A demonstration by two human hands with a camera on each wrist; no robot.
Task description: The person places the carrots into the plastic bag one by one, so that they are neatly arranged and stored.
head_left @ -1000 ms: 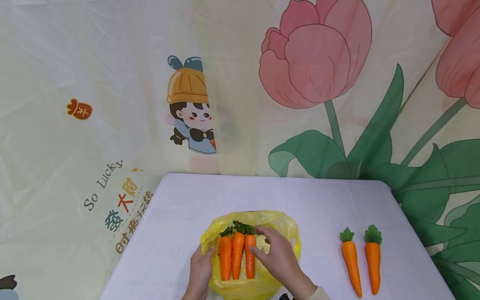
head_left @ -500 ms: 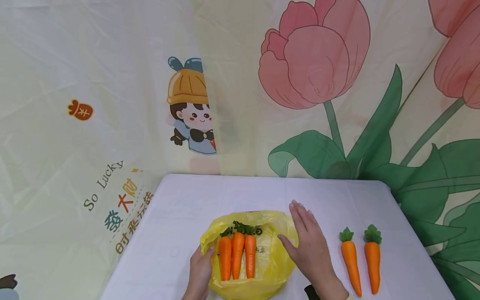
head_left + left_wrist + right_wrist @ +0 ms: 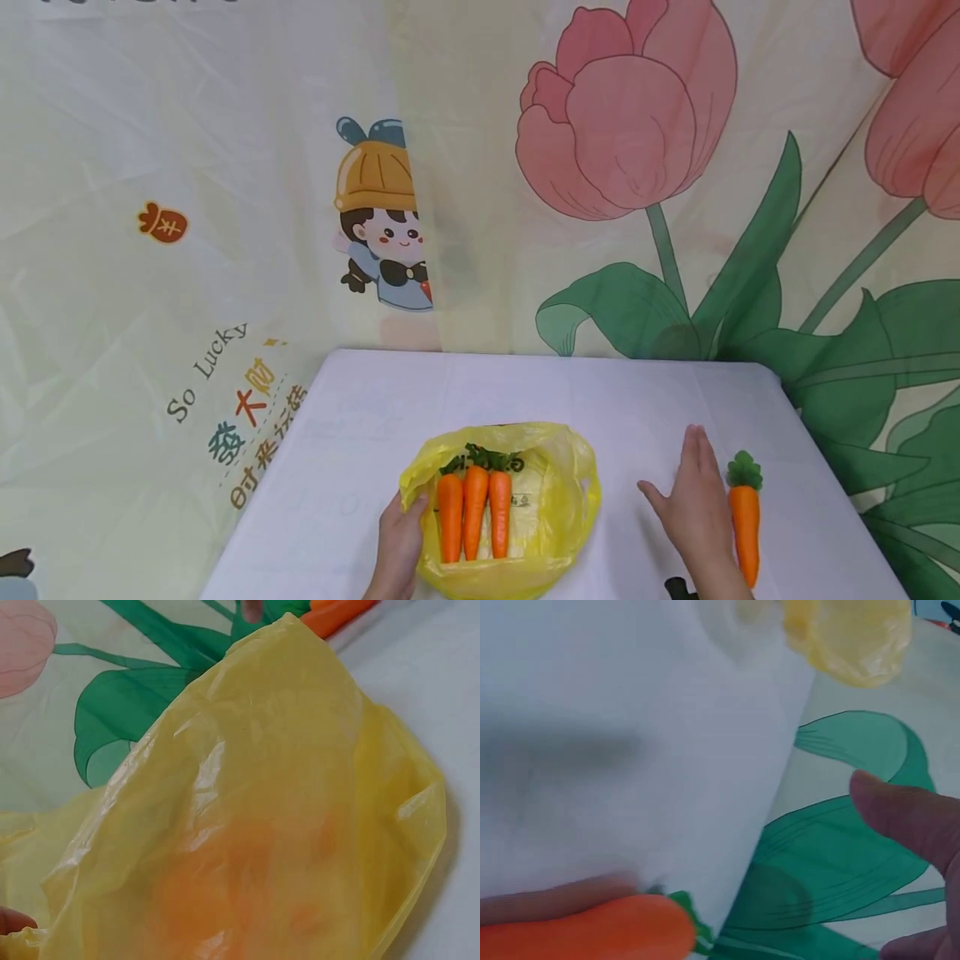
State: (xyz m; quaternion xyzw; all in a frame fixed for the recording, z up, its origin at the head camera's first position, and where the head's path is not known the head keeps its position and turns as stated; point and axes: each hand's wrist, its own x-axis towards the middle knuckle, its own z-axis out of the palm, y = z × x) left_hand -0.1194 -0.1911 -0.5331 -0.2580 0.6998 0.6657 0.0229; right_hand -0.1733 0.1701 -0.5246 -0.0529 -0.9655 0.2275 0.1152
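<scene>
A yellow plastic bag [image 3: 551, 533] lies open on the table, its left rim pinched by my left hand [image 3: 400, 533]. Three orange carrots with green tops, one of them a carrot [image 3: 475, 512] in the middle, lie side by side inside it. Through the bag's film in the left wrist view, the carrots show as an orange blur. My right hand [image 3: 697, 508] is over the right side, fingers extended and thumb spread, holding nothing. It hides one loose carrot [image 3: 622, 930] from the head view. Just right of that hand is another carrot [image 3: 746, 525].
A white cloth covers the table [image 3: 360, 417]. Behind it hangs a curtain [image 3: 480, 167] printed with tulips and a cartoon figure. A small black object [image 3: 678, 588] shows beside my right wrist at the front.
My right hand has left the bag's opening and moved right to the loose carrots, now covering the nearer one. My left hand stays at the bag's rim.
</scene>
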